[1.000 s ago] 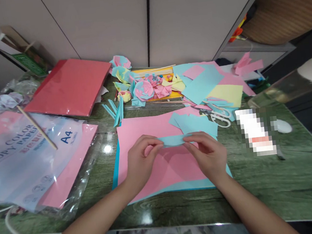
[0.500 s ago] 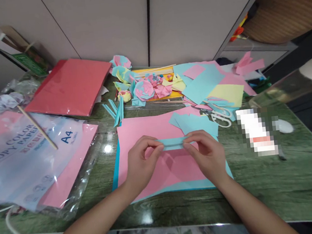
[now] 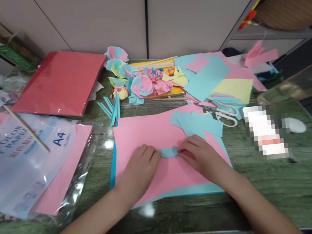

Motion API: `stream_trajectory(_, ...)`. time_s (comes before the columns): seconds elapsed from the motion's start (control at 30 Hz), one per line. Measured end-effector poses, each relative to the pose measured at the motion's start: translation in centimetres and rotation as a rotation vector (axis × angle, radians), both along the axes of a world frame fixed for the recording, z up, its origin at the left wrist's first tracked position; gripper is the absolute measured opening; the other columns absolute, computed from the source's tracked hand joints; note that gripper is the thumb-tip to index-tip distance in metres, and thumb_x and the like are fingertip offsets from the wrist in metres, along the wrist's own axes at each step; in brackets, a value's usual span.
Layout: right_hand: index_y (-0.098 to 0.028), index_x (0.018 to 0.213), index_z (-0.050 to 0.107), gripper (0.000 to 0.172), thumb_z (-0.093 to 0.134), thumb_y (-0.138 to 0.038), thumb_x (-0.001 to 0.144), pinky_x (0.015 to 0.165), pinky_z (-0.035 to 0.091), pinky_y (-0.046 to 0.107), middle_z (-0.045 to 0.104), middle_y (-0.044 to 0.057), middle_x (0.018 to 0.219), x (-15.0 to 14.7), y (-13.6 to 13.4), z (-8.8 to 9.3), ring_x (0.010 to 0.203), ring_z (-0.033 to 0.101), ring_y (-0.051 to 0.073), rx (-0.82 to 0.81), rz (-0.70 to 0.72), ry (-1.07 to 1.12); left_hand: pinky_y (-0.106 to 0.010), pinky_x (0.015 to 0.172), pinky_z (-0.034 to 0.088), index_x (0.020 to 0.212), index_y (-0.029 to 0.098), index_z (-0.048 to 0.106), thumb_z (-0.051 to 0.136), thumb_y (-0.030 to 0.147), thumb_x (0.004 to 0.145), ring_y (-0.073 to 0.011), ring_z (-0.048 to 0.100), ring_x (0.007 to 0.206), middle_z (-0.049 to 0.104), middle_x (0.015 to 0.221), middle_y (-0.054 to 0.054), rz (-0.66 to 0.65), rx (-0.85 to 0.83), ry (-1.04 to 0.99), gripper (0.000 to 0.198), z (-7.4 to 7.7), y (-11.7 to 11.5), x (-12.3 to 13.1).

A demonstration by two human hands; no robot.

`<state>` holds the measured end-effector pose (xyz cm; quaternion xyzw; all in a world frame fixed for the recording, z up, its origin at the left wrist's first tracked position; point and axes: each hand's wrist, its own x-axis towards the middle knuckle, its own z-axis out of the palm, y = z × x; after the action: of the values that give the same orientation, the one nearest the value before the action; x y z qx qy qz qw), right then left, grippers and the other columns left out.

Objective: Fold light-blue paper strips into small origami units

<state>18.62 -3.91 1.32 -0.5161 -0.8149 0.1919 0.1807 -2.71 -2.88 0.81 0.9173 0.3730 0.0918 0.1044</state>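
Note:
A narrow light-blue paper strip [image 3: 169, 153] lies low over a pink paper sheet [image 3: 140, 128], its middle showing between my two hands. At its left end, the fingers of my left hand [image 3: 143, 168] are closed together on it. My right hand [image 3: 202, 157] has its fingers curled and pinched over the right end. Both strip ends are hidden under the fingers. Under the pink sheet, edges of blue paper show. Cut light-blue pieces [image 3: 191, 124] rest on the sheet's upper right, just beyond my right hand.
White-handled scissors [image 3: 225, 113] lie right of the sheet. Folded blue strips [image 3: 113, 108] and several paper flowers [image 3: 141, 85] sit behind it. A red paper pack [image 3: 63, 82] and a bagged A4 paper pack [image 3: 46, 158] with a stick [image 3: 27, 128] are left. A white mouse [image 3: 296, 125] stands right.
Both hands have come down with the strip toward the pink sheet and turned knuckles-up. They are slightly closer together, and the strip now looks flatter. The camera view has shifted a little.

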Motion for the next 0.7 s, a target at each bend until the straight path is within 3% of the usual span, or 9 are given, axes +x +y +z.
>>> stream_trajectory(0.33,-0.022,0.078,0.057,0.004,0.053,-0.020,0.077,0.069,0.038,0.035,0.058,0.002,0.077,0.0,0.3,-0.1,0.078,0.050,0.018,-0.094,-0.055,-0.043,-0.036,0.070,0.043,0.084,0.014,0.053,0.039,0.009,0.082,-0.0186,0.045,0.078,0.051,0.080,-0.006,-0.005,0.003,-0.032,0.015,-0.7,0.5,-0.4)
stream_trajectory(0.5,-0.023,0.076,0.056,0.005,0.052,-0.021,0.077,0.073,0.035,0.035,0.054,0.001,0.080,0.2,0.4,-0.4,0.081,0.048,0.017,-0.144,-0.138,0.029,-0.035,0.071,0.043,0.083,0.016,0.051,0.039,0.012,0.082,-0.0184,0.045,0.081,0.049,0.083,-0.006,0.112,-0.153,-0.143,0.012,-0.1,0.7,0.2)
stream_trajectory(0.7,-0.024,0.077,0.056,0.003,0.054,-0.023,0.075,0.070,0.031,0.036,0.052,0.002,0.081,-0.1,0.4,-0.1,0.081,0.043,0.019,-0.156,-0.194,-0.042,-0.036,0.075,0.044,0.083,0.016,0.050,0.042,0.014,0.079,-0.0194,0.043,0.086,0.043,0.089,-0.008,0.230,-0.319,-0.197,0.009,0.4,1.0,0.5)
